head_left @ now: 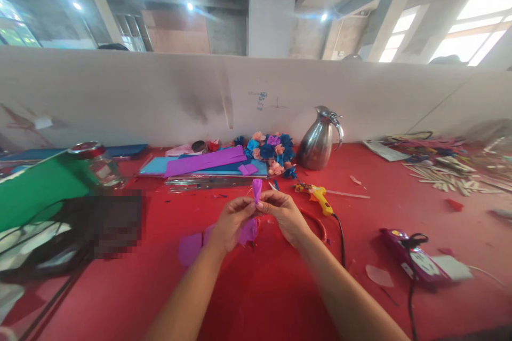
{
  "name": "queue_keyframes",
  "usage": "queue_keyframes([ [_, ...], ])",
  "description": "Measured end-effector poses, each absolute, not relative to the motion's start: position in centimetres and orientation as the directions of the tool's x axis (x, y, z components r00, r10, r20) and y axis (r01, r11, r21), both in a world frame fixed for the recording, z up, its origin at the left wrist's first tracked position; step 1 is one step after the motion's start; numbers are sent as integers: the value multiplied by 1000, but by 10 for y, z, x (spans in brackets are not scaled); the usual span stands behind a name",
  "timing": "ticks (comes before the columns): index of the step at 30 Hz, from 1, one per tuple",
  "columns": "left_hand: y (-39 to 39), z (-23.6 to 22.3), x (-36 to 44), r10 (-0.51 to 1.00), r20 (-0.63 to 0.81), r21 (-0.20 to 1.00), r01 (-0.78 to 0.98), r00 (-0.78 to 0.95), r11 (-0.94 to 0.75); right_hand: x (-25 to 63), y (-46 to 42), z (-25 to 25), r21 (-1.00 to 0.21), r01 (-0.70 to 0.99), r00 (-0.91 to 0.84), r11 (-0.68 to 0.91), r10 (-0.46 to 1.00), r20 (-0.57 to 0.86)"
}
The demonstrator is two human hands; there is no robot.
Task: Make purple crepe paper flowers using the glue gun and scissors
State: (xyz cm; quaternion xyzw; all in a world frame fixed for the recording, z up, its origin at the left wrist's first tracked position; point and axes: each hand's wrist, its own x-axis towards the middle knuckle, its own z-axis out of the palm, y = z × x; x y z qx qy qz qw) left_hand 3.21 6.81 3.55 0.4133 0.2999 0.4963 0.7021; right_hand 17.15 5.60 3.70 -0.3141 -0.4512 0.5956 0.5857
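Between my two hands, a small purple crepe paper flower bud (257, 189) stands upright, pinched at its base. My left hand (234, 218) closes finger and thumb on it from the left. From the right, my right hand (283, 214) grips the same base, its other fingers curled. Under and beside my left hand lie purple paper pieces (190, 249), partly hidden by the wrist. Just beyond my fingers, a bit of scissors (273, 185) seems to show. Finished paper flowers (274, 149) in blue, peach and purple are bunched behind the hands.
A yellow glue gun (320, 199) with a black cord lies right of my hands. Behind are a steel jug (318, 141) and purple paper sheets (206, 161). A purple power strip (416, 258) sits at right, wooden sticks (444, 176) farther back, a glass jar (100, 167) at left.
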Motion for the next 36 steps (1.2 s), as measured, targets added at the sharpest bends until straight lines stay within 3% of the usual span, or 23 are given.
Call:
queue_keyframes([
  [18, 73, 30, 32, 954, 19, 935, -343, 299, 89, 171, 54, 41, -910, -383, -93, 158, 974, 209],
  [30, 72, 31, 36, 958, -78, 873, -445, 277, 200, 167, 54, 42, -906, -373, -6, 201, 976, 219],
  [36, 73, 28, 35, 963, -72, 843, -500, 260, 198, 168, 55, 40, -906, -400, -30, 140, 986, 165],
])
